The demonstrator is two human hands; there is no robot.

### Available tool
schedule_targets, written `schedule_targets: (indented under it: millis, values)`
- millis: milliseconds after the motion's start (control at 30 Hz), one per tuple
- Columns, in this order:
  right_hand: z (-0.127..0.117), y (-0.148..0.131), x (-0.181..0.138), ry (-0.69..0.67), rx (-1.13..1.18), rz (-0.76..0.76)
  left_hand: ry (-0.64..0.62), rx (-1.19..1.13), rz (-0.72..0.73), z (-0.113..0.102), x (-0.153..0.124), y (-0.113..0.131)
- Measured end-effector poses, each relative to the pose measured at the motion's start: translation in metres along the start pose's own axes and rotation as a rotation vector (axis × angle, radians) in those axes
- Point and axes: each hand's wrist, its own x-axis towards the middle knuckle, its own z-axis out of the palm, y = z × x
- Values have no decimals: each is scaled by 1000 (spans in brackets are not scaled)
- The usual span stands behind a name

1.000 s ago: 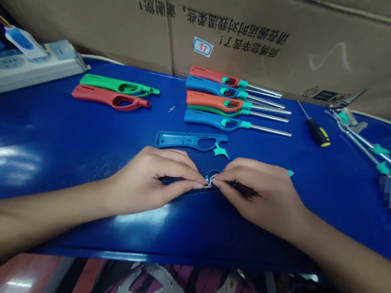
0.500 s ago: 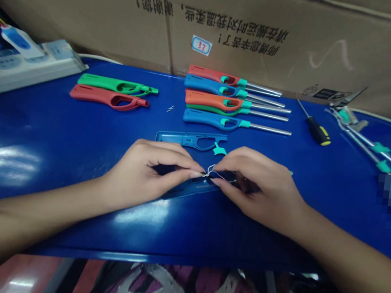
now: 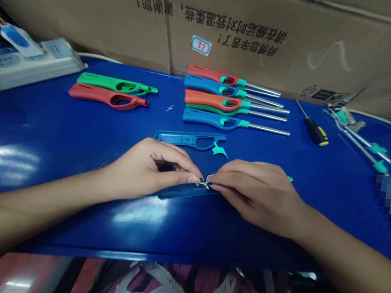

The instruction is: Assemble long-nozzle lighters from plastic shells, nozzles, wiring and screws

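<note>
My left hand (image 3: pixel 158 168) is closed in a pinch on a small dark part with thin white wires (image 3: pixel 205 184). Facing it, my right hand (image 3: pixel 261 191) pinches the same wires, its fingers pressed together. Below my fingertips lies a blue lighter casing half (image 3: pixel 182 194), partly covered by both hands. Just beyond them rests another blue casing half (image 3: pixel 173 137), its hollow inside facing up. A turquoise trigger piece (image 3: pixel 220 150) touches its right end. What else my right fingers may cover is hidden.
Several gas lighters (image 3: pixel 213 118) with metal tubes lie in a row at the back. Green (image 3: pixel 108 83) and red casings (image 3: pixel 97 95) lie left, near small screws (image 3: pixel 170 108). A screwdriver (image 3: pixel 315 128) and loose metal tubes (image 3: pixel 360 138) lie right. A power strip (image 3: pixel 29 64) and cardboard box (image 3: pixel 125 26) stand behind.
My right hand has moved slightly down and its fingers have closed more tightly together. The wires between my fingertips are now bunched lower, nearer the casing half.
</note>
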Motion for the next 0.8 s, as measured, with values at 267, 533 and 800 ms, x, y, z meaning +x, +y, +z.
schedule_targets:
  millis: [267, 533, 800]
  values:
    - [-2, -4, 5, -103, -32, 18, -14, -15, -51, 3, 0, 2]
    - [-6, -6, 5, -44, -171, -210, -117, -61, -121, 1, 0, 3]
    - [-13, -13, 8, -53, -187, -228, -165, -118, -139, 1, -1, 3]
